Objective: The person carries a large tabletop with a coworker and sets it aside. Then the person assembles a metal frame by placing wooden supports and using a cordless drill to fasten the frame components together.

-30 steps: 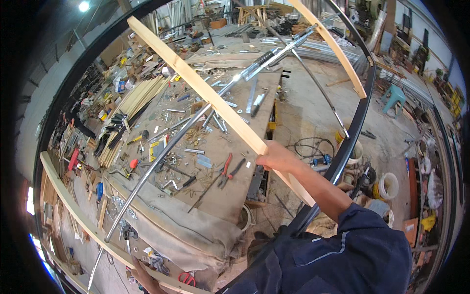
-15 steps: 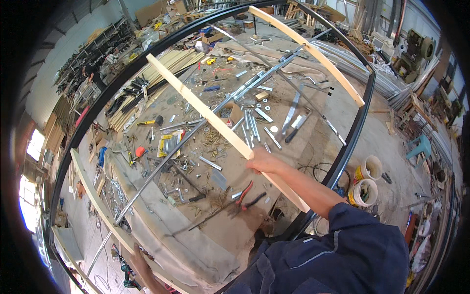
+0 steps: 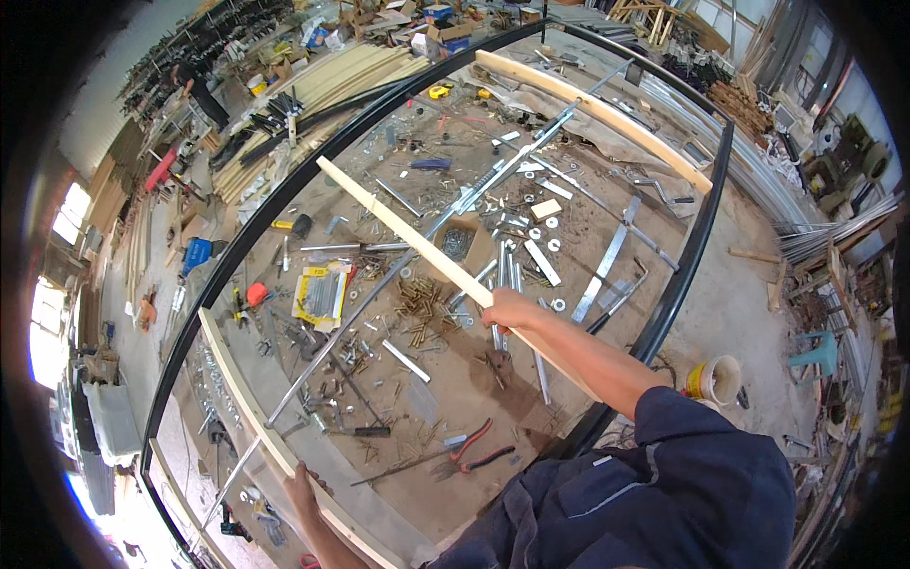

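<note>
A large black metal frame (image 3: 248, 182) surrounds me, with pale wooden slats across it and a thin steel rod (image 3: 343, 328) running lengthwise. My right hand (image 3: 513, 310) is closed round the middle wooden slat (image 3: 403, 230), my forearm reaching across from the right. Lower left, my left hand (image 3: 305, 491) grips another wooden slat (image 3: 234, 381), its fingers partly hidden by the wood. A third slat (image 3: 607, 112) spans the far end of the frame. Beneath the frame, red-handled pliers (image 3: 471, 449), loose bolts (image 3: 418, 302) and a small open cardboard box (image 3: 463, 239) lie on the floor.
Past the frame's far left side lie stacked timber strips (image 3: 332, 90), and a person in dark clothes (image 3: 201, 98) stands beyond. On the right are a white bucket (image 3: 718, 379) and a turquoise stool (image 3: 815, 355). Metal tubes (image 3: 749, 194) lie along the right side.
The frame has shifted against the floor clutter, its left end now further right in view. My left hand has moved up and right in the picture. Both hands keep their grip on the slats.
</note>
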`<state>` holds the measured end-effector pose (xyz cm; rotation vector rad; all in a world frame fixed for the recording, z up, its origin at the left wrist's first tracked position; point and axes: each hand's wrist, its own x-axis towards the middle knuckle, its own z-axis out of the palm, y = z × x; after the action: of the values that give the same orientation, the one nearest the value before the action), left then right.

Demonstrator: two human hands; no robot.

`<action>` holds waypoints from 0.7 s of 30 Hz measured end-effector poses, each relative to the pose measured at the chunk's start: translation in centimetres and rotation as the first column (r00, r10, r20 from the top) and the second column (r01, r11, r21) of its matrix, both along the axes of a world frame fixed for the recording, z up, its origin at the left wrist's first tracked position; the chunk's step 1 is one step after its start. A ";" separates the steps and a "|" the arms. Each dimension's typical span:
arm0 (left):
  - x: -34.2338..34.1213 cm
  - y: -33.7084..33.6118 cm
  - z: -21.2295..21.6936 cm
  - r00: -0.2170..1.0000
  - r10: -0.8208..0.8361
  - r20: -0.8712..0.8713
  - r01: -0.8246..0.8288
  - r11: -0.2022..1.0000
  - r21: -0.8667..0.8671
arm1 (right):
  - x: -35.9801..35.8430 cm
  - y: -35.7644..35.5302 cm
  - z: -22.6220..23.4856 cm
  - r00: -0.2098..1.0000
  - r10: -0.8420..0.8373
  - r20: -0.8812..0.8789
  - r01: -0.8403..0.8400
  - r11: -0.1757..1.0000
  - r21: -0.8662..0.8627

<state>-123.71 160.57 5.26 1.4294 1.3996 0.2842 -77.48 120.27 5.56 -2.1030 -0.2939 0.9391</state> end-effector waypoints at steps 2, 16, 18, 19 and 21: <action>-0.6 2.3 -1.8 0.928 -0.119 -0.352 0.238 0.918 0.316 | 1.8 1.0 -1.2 0.999 0.037 -0.035 -0.039 0.998 -0.056; -0.9 0.1 -5.8 0.869 0.048 -0.492 0.203 0.872 0.445 | 4.3 2.7 -4.1 0.982 -0.033 -0.188 0.068 0.981 0.180; -2.2 1.4 -6.7 0.853 0.023 -0.521 0.335 0.741 0.582 | 4.4 3.1 -4.1 0.995 -0.010 -0.101 0.021 0.994 0.104; -2.6 1.7 -6.8 0.844 0.025 -0.537 0.389 0.660 0.642 | 4.4 3.3 -4.0 0.998 0.012 -0.060 -0.008 0.998 0.067; -4.6 1.8 -8.4 0.912 0.042 -0.409 0.208 0.811 0.547 | 5.5 4.4 -3.4 0.989 0.039 -0.145 -0.032 0.998 0.050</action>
<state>-128.35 162.35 -3.13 2.1535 1.6559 0.3988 -71.93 124.69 2.14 -1.9800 -0.2765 1.0901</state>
